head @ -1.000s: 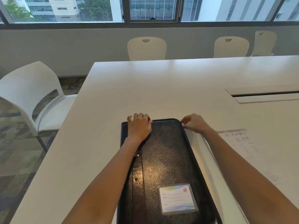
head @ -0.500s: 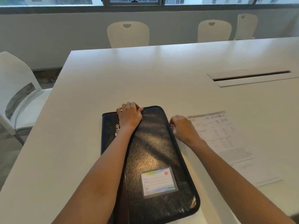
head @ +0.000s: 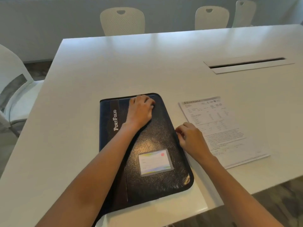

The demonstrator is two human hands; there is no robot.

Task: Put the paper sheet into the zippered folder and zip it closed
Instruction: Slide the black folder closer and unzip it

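A black and navy zippered folder [head: 157,140] marked "PortFolio" lies closed and flat on the white table [head: 131,66], with a clear card pocket [head: 155,162] on its cover. My left hand [head: 141,110] presses down on the folder's far part, its fingers curled near the far edge. My right hand [head: 190,136] is at the middle of the folder's right edge, fingers pinched together on the zipper there; the pull itself is hidden. The printed paper sheet [head: 229,128] lies flat on the table just right of the folder, partly under my right wrist.
A long cable slot [head: 247,63] is set into the table at the far right. White chairs [head: 122,22] stand along the far side and another chair [head: 14,89] at the left. The table's near edge runs close behind the folder and sheet.
My right hand has slid from the folder's far right corner along the right edge toward me. My left hand has stayed on the far part. The head camera has tilted downward.
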